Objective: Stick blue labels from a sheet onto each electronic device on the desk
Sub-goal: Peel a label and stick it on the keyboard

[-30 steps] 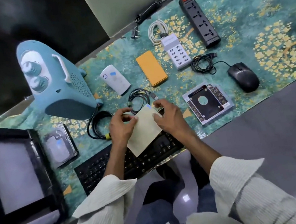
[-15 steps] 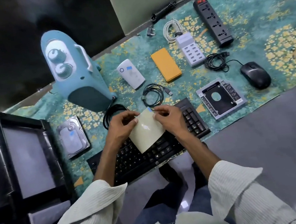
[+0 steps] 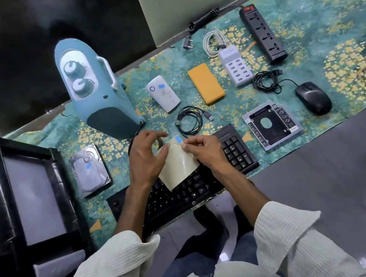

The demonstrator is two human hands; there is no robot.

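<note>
A cream label sheet (image 3: pixel 178 163) hangs over the black keyboard (image 3: pixel 181 196), with one blue label (image 3: pixel 178 139) at its top edge. My left hand (image 3: pixel 145 157) holds the sheet's left edge with thumb and fingers, upper fingers spread. My right hand (image 3: pixel 204 150) pinches the sheet's top right beside the blue label. Blue labels show on the hard drive (image 3: pixel 90 169) and the white power bank (image 3: pixel 163 96). I see no label on the orange device (image 3: pixel 206 83), USB charger hub (image 3: pixel 235 65), power strip (image 3: pixel 263 32), mouse (image 3: pixel 313 97) or drive caddy (image 3: pixel 273 129).
A teal fan heater (image 3: pixel 95 90) stands at the back left. Coiled black cables (image 3: pixel 190 120) lie behind my hands, a white cable (image 3: pixel 212 42) by the hub. A black chair (image 3: pixel 17 200) stands left. The teal patterned cloth (image 3: pixel 341 41) covers the desk.
The camera view has shifted left, so the desk appears further right. My left hand's fingers have spread above the sheet's edge; my right thumb and finger stay by the blue label.
</note>
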